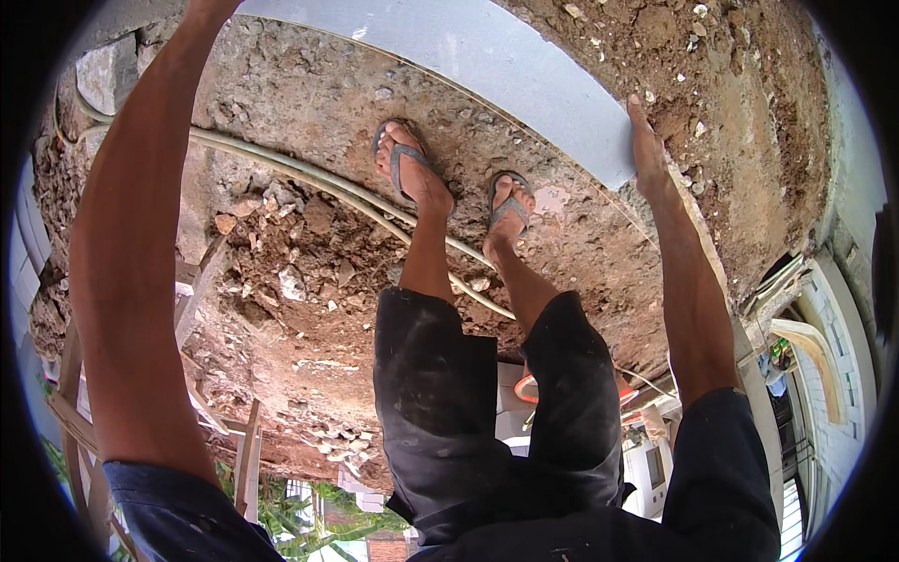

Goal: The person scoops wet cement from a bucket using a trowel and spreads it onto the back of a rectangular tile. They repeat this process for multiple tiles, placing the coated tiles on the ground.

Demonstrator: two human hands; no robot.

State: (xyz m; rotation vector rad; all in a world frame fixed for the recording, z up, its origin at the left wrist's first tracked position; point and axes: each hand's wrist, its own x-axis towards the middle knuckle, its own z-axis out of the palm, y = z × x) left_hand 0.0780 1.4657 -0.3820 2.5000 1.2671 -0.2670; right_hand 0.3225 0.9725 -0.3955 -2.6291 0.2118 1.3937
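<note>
A long, flat, light grey board (487, 58) stretches across the top of the view, its thin edge facing me. My right hand (646, 155) grips the board's right end, fingers wrapped around that edge. At the upper left my left arm reaches up to the board's other end. Only the base of my left hand (215, 6) shows there; its fingers are cut off by the picture's top edge, so what they do cannot be seen.
My feet in grey flip-flops (407, 164) stand on rough, dirt-covered ground. A pale hose (328, 183) runs behind them, beside rubble (290, 253). Loose soil (749, 122) lies beyond the board. Wooden timbers (70, 403) stand at the left, and a concrete block (106, 73) sits upper left.
</note>
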